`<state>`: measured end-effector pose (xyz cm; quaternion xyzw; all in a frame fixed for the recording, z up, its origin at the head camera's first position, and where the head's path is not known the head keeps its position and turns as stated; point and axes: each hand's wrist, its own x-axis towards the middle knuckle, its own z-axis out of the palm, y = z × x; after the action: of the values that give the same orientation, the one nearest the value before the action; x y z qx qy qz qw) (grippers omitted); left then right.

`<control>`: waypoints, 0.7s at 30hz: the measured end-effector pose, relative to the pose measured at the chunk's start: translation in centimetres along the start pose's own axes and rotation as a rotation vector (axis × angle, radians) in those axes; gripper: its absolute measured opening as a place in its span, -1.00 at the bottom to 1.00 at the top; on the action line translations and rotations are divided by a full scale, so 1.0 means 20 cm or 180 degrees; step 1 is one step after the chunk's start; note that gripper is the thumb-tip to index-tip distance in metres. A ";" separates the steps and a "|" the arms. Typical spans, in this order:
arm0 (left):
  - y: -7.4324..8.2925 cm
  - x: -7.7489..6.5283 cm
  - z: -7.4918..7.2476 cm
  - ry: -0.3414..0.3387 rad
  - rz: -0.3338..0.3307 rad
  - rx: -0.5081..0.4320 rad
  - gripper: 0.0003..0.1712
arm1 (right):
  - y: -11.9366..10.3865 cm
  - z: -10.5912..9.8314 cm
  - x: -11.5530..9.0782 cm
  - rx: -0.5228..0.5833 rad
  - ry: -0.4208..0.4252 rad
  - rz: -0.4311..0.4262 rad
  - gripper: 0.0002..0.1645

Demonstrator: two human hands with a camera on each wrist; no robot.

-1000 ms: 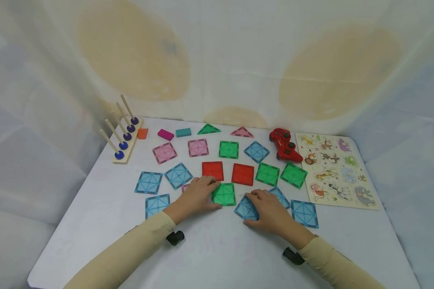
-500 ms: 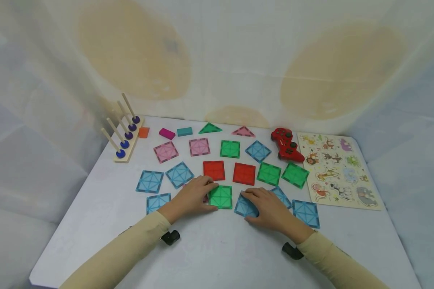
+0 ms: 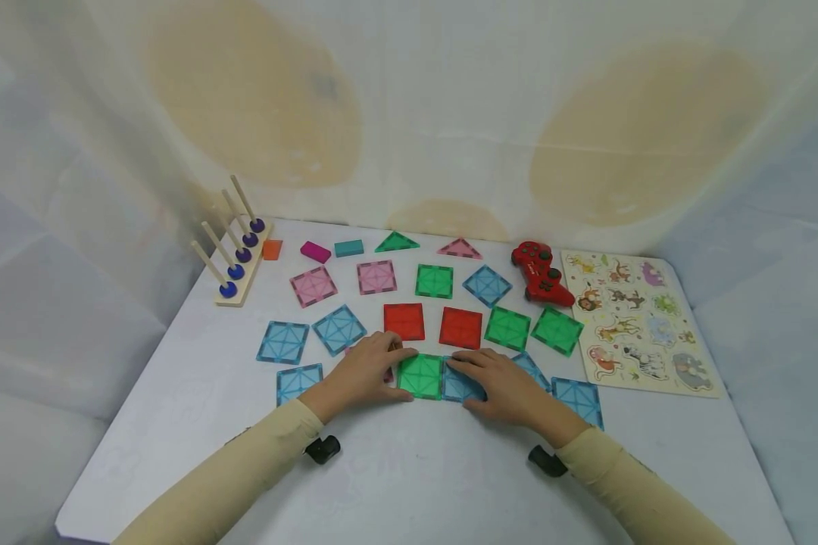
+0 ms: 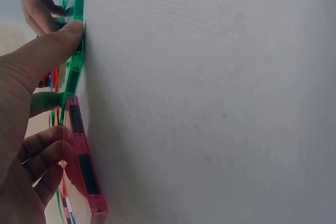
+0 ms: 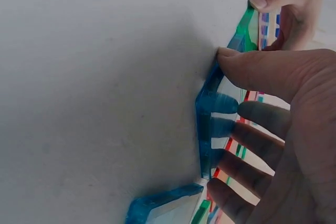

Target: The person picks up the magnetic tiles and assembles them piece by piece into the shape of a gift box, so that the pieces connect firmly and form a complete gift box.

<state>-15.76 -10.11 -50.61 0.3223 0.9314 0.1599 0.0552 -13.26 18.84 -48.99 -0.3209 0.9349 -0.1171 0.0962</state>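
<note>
A translucent green square magnetic tile [image 3: 419, 377] lies flat near the table's middle, its right edge meeting a blue square magnetic tile [image 3: 460, 381]. My left hand [image 3: 364, 372] holds the green tile at its left side, thumb [image 4: 73, 28] on the near edge and a finger toward the far edge. With thumb [image 5: 229, 53] on the near edge and other fingers over its top, my right hand [image 3: 507, 387] holds the blue tile, covering its right part. A pink tile [image 4: 84, 156] lies under the left hand's other fingers, mostly hidden in the head view.
Two red tiles [image 3: 404, 322] lie just beyond the hands. More blue tiles [image 3: 578, 401], green tiles [image 3: 557, 330] and pink tiles [image 3: 313, 286] surround them. Farther out are a wooden peg stand [image 3: 244, 280], a red game controller [image 3: 541, 274] and an animal puzzle board [image 3: 637, 325].
The green tile first slid left and toward me, then slightly right. My right hand turned the tilted blue tile straight, and its edge now meets the green tile.
</note>
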 end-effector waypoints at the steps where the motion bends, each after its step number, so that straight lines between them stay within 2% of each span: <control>1: 0.00 0.00 0.00 -0.0004 0.0001 0.0015 -0.10 | 0.00 0.00 0.00 -0.0011 -0.0004 -0.0027 -0.13; 15: 0.01 0.00 -0.01 -0.0030 -0.0003 0.0010 -0.09 | 0.01 -0.01 0.01 0.0049 -0.0051 -0.0086 -0.15; 21: 0.01 0.00 0.00 0.0008 0.0013 0.0052 -0.09 | 0.01 0.01 0.02 0.0070 0.0034 0.0000 -0.05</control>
<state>-15.67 -9.97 -50.63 0.3244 0.9321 0.1528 0.0510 -13.62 18.65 -49.18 -0.3192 0.9341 -0.1290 0.0948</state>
